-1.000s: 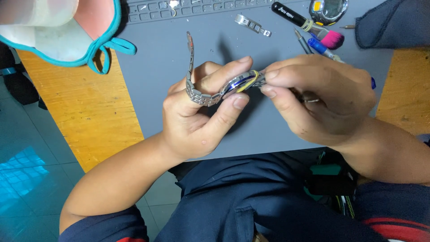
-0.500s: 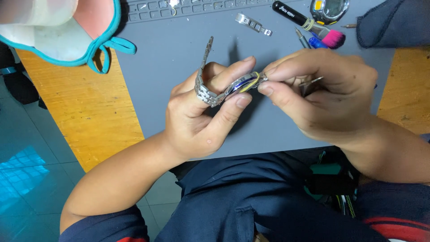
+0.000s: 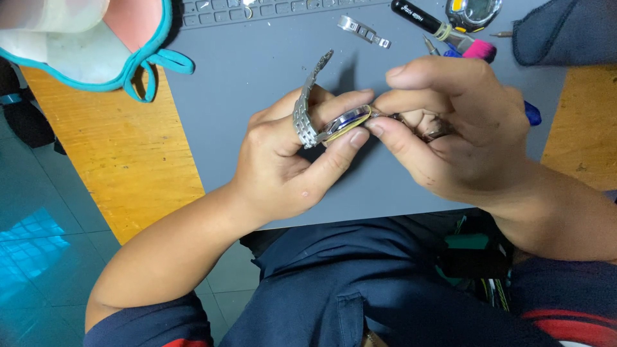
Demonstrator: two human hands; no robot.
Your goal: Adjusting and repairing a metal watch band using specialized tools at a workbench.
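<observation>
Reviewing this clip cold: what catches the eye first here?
Two bare hands meet mid-frame over a grey mat: the left hand pinches a metal wristwatch, its bracelet sticking up, while the right hand works at its edge. At top left lies a teal-trimmed pink pad.

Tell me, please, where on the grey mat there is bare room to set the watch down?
The grey mat is bare between the keyboard edge and the left hand. The far right is crowded: loose bracelet piece, black-handled tool, dark cloth.

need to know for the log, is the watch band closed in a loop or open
Open: one band end sticks up free past the left hand, not joined.
</observation>
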